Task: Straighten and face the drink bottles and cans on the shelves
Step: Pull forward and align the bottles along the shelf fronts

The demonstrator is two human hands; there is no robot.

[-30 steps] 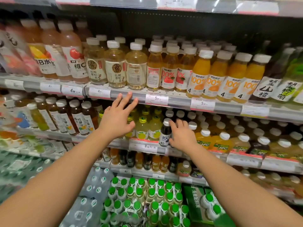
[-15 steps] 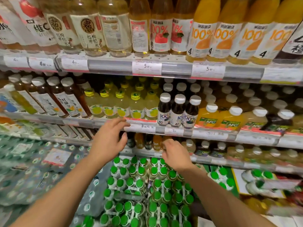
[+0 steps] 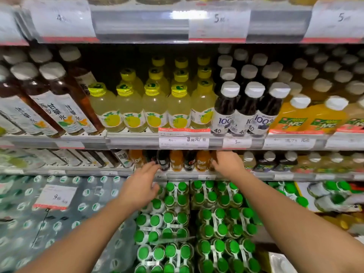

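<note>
Yellow lemon bottles: already faced.
Small bottles: unfinished.
Left hand: fingers relaxed, reaching.
Right hand: grip unclear.

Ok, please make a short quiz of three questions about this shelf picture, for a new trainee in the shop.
1. True or false: the left hand reaches toward the small dark bottle on the lower shelf.
2. Which cap colour do the lemon drink bottles have? A white, B yellow, C green.
3. Fill in: the right hand is at the row of small ____ and dark bottles.

Key: 1 true; 2 B; 3 orange.
</note>
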